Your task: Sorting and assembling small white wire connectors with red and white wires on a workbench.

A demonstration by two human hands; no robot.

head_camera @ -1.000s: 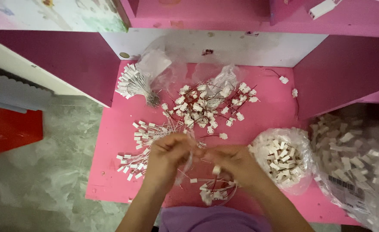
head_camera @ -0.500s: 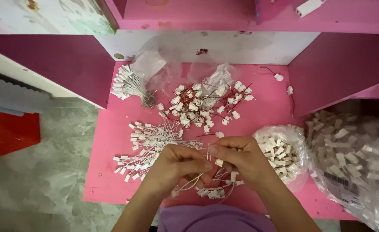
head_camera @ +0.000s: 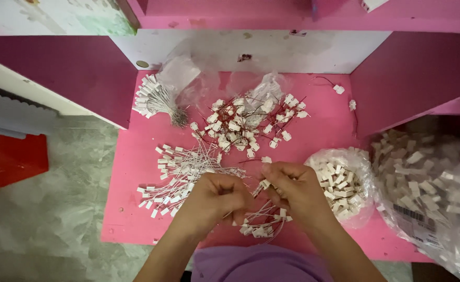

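Below, pink table [head_camera: 136, 167], grey mottled floor [head_camera: 47, 224], white back wall [head_camera: 272, 49]

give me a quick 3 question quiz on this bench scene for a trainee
1. True or false: the open bag of loose white connectors lies to the right of the right hand.
2. What does the bundle at the back left of the pink table consist of? A) wired connectors tied together B) screws C) red tape
3. Fill in: the left hand and right hand meet over a small pile of wired ____.

Key
1. True
2. A
3. connectors
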